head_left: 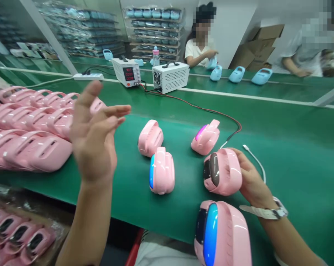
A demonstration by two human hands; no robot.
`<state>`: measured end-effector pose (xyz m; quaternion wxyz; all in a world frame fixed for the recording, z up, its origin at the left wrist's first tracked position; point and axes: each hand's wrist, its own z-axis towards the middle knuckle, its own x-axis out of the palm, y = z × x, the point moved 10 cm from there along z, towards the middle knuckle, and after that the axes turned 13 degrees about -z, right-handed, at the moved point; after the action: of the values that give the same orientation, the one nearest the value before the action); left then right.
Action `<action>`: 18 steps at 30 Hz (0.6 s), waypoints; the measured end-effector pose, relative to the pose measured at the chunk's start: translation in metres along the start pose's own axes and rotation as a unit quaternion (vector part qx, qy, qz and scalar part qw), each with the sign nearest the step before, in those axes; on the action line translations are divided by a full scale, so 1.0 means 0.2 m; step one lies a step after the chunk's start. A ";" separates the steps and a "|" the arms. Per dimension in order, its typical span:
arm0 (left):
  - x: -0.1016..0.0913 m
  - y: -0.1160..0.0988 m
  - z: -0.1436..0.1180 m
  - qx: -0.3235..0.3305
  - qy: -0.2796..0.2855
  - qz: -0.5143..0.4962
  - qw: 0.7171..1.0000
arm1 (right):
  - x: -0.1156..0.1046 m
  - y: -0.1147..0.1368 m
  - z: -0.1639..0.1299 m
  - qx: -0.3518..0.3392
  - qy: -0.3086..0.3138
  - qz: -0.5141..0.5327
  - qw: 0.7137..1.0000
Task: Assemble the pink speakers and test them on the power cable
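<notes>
My left hand (96, 136) is raised above the table on the left, empty, with its fingers spread apart. My right hand (254, 181) grips the back of a pink handled device (231, 173) whose oval panel is dark; the fingertips are hidden behind it. A thin cable end (224, 144) meets the top of this device or passes behind it; I cannot tell which. Nearest to me stands another pink device with a blue-lit panel (211, 232). Further left is a second blue-lit pink device (164, 171), touching or overlapping an unlit one (150, 138). Behind my right hand's device sits a purple-lit one (207, 137).
Rows of pink housings (49, 151) fill the left side, with a box of more pink parts (20, 236) below. Two power supplies (171, 77) stand at the back. A white cable (257, 160) lies at right. Across the table, a person (200, 51) handles a blue device.
</notes>
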<state>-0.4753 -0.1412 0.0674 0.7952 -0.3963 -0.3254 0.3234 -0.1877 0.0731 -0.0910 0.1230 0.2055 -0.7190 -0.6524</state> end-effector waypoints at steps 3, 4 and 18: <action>-0.06 0.44 0.21 -0.165 0.053 0.089 0.981 | 0.01 -0.01 0.01 0.015 0.017 -0.009 1.000; -0.05 0.58 0.24 -0.213 0.099 0.133 0.963 | 0.01 -0.02 0.01 0.023 0.022 -0.007 0.999; 0.31 0.59 0.10 -0.113 0.425 0.445 0.780 | 0.00 0.00 0.01 -0.023 0.014 -0.035 0.999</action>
<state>-0.4846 -0.0292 -0.0065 0.5699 -0.6813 0.2241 0.4010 -0.1897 0.0751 -0.0911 0.1153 0.2365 -0.6943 -0.6699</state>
